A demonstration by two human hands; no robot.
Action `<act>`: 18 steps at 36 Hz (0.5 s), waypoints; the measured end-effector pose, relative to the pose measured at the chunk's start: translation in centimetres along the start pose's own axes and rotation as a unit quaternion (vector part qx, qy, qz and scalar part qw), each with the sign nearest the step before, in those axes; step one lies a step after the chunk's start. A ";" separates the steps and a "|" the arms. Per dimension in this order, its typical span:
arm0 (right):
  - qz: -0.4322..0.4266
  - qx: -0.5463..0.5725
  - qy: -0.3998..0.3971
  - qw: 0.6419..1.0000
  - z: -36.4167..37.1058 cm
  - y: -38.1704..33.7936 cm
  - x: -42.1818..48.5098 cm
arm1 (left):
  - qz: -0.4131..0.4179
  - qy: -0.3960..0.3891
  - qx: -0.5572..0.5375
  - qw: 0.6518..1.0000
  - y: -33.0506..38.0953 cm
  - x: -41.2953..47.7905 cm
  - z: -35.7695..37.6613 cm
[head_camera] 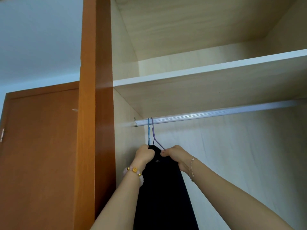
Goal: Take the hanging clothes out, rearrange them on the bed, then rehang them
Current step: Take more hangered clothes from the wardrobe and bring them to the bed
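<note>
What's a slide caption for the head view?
Both hands, left hand and right hand, grip dark clothes on two hangers hooked on the wardrobe rail.

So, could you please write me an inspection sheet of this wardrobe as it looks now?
Surface: shelf above the rail, nothing seen on its visible part.
Job's things: blue hanger and purple hanger hooked side by side at the left end of the metal rail; black garment hangs below them.
Clutter: nothing seen.
Grips: left hand and right hand both closed on the garment top.
Cables: nothing seen.
Surroundings: brown wardrobe side panel, brown door at left.
</note>
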State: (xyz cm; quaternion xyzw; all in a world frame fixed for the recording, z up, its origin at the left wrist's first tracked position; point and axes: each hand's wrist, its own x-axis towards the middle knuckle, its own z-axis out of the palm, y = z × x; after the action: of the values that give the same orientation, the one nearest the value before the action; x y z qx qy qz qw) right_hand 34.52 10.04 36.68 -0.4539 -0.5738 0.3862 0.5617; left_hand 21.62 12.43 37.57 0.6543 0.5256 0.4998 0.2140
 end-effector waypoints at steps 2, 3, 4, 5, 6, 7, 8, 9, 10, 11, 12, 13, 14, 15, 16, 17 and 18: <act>-0.010 -0.017 0.012 1.000 0.1 -0.3 0.1 | -0.017 -0.002 -0.014 1.000 -0.3 0.3 -0.1; -0.016 -0.020 0.016 1.000 0.0 -0.4 0.1 | -0.022 -0.004 -0.026 0.999 -0.4 0.2 -0.3; -0.019 -0.023 0.019 0.999 -0.1 -0.6 0.0 | -0.022 -0.004 -0.035 0.999 -0.4 -0.1 -0.4; -0.022 -0.023 0.024 0.999 -0.3 -0.7 0.1 | -0.019 -0.002 -0.047 0.999 -0.4 -0.3 -0.6; -0.025 -0.023 0.029 0.999 -0.7 -0.8 0.2 | -0.015 0.005 -0.055 0.998 -0.4 -0.2 -0.6; -0.028 -0.021 0.034 0.999 -1.1 -0.9 0.3 | -0.011 0.010 -0.062 0.998 -0.4 -0.2 -0.7; -0.030 -0.019 0.038 0.999 -1.5 -1.0 0.4 | -0.009 0.015 -0.069 0.997 -0.4 -0.3 -0.7; -0.034 -0.020 0.043 0.998 -1.9 -1.1 0.4 | -0.011 0.021 -0.080 0.996 -0.4 -0.3 -0.7; -0.037 -0.023 0.045 0.998 -2.2 -1.3 0.3 | -0.009 0.025 -0.088 0.996 -0.3 -0.2 -0.6; -0.041 -0.025 0.046 0.998 -2.6 -1.4 0.2 | -0.005 0.028 -0.095 0.995 -0.1 -0.2 -0.6; -0.044 -0.022 0.047 0.998 -2.9 -1.5 0.1 | 0.003 0.028 -0.096 0.995 0.1 -0.2 -0.5; -0.048 -0.017 0.048 0.998 -3.2 -1.7 0.0 | 0.014 0.027 -0.093 0.995 0.3 -0.1 -0.4; -0.055 -0.013 0.049 0.997 -3.5 -1.9 -0.2 | 0.028 0.027 -0.091 0.995 0.6 -0.1 -0.3; -0.063 -0.009 0.050 0.997 -3.9 -2.2 -0.4 | 0.040 0.031 -0.090 0.995 0.8 0.0 -0.2; -0.071 -0.004 0.053 0.996 -4.2 -2.6 -0.8 | 0.052 0.036 -0.094 0.994 1.1 0.0 -0.1; -0.078 0.002 0.055 0.995 -4.5 -2.9 -1.2 | 0.063 0.039 -0.102 0.992 1.4 -0.1 -0.1; -0.085 0.009 0.055 0.995 -4.8 -3.2 -1.6 | 0.072 0.040 -0.111 0.990 1.6 -0.2 0.0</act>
State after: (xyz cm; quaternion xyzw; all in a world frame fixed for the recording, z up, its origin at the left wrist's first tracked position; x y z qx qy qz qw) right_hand 38.98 7.31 39.61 -0.4188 -0.5748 0.3169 0.6275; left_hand 22.37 11.66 38.79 0.6420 0.4265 0.5951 0.2275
